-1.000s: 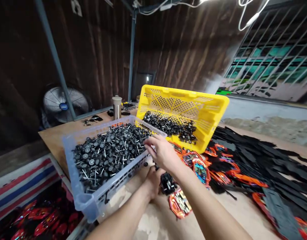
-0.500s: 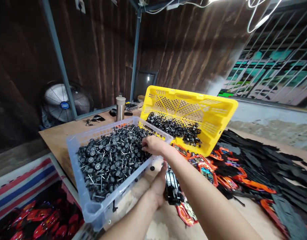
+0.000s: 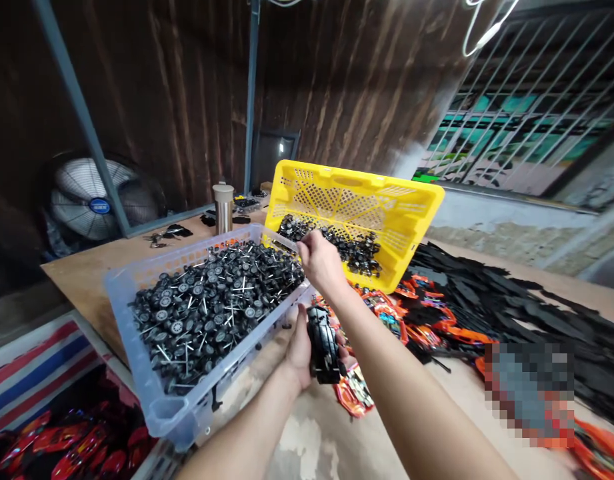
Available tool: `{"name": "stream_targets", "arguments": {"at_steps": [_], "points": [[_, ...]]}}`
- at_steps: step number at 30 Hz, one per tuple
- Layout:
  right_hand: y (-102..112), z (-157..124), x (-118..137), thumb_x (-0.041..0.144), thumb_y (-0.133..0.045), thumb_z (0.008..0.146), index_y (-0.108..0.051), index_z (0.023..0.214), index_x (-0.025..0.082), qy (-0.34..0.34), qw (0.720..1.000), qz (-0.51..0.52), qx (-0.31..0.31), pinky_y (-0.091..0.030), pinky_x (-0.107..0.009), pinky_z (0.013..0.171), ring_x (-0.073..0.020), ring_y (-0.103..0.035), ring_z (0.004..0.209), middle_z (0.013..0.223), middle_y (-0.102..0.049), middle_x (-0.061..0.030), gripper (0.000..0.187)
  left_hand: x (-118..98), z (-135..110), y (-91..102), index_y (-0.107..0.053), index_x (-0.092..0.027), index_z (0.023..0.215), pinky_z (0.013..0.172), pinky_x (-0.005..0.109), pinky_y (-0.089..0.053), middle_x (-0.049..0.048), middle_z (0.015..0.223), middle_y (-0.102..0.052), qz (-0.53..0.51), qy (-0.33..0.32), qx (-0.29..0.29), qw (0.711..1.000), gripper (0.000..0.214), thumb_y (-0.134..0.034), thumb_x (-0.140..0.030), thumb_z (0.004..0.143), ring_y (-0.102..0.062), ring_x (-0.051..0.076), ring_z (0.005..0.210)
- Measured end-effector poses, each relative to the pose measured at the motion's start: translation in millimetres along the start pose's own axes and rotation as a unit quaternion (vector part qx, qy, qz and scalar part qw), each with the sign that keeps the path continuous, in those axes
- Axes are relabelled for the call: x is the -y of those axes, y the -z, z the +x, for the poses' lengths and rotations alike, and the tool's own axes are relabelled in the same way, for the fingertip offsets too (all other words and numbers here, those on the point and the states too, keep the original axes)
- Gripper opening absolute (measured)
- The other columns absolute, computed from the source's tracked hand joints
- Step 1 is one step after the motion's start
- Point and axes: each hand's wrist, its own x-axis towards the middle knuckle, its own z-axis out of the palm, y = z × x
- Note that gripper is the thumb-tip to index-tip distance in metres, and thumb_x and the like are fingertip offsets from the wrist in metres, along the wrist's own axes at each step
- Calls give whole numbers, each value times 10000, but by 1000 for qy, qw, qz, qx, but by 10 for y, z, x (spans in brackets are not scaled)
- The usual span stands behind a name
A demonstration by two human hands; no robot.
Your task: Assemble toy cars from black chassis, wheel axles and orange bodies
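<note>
My left hand (image 3: pixel 300 350) is wrapped round a black toy car chassis (image 3: pixel 323 347), held above the table just right of the clear bin. My right hand (image 3: pixel 323 261) is closed, its fingertips pinched together at the far right corner of the clear bin, in front of the yellow basket. Whatever those fingers hold, if anything, I cannot make out. The clear plastic bin (image 3: pixel 154 413) is heaped with black toy wheels on metal axles (image 3: pixel 211 307). Small black and silver parts (image 3: pixel 359 250) lie in the tilted yellow basket (image 3: pixel 407 233).
Orange toy car bodies (image 3: pixel 387 313) and a pile of flat black pieces (image 3: pixel 487 287) spread over the table's right side. A steel flask (image 3: pixel 223 210) stands behind the bin. A crate at lower left holds red car bodies (image 3: pixel 61 437). A fan (image 3: pixel 99 200) stands beyond the table.
My right hand has come out of the wheel pile and moved right to the bin's corner. The chassis in my left hand now shows more fully. The camera view has turned slightly right.
</note>
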Motion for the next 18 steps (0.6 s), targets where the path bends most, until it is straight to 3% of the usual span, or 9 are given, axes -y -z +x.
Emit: {"name": "stream_targets", "arguments": {"at_steps": [4,10,13,18], "points": [[189,-528,-305,390,-481,932,-562,880,193,-35,995,83,-40,-414,-249,601,-139,-539,595,683,-603,-3,219,17,14,29,-672,-120,1021,687,376,-561,122,786,-737,6,-17,20,1000,821,-409,-840,730,-711,253,704],[146,-1526,-721,432,-606,858,-588,814,200,-110,981,161,-10,-444,-269,572,-157,-546,628,713,-600,-14,237,89,-36,-13,-670,-132,1112,757,370,-558,134,928,-751,43,18,23,999,839,-413,-836,734,-718,280,849],[169,-1679,-815,461,-649,821,-576,814,207,-145,965,219,-4,-439,-266,516,-156,-536,592,682,-575,-3,264,127,-50,-22,-664,-122,1120,703,342,-567,130,911,-754,92,42,14,995,782,-461,-787,761,-725,258,786],[192,-1741,-867,519,-677,782,-498,805,215,-220,908,358,-4,-400,-223,434,-108,-498,479,617,-522,50,353,157,-70,-18,-672,-102,1066,571,288,-554,110,756,-752,206,23,-54,977,738,-442,-752,804,-715,220,620]]}}
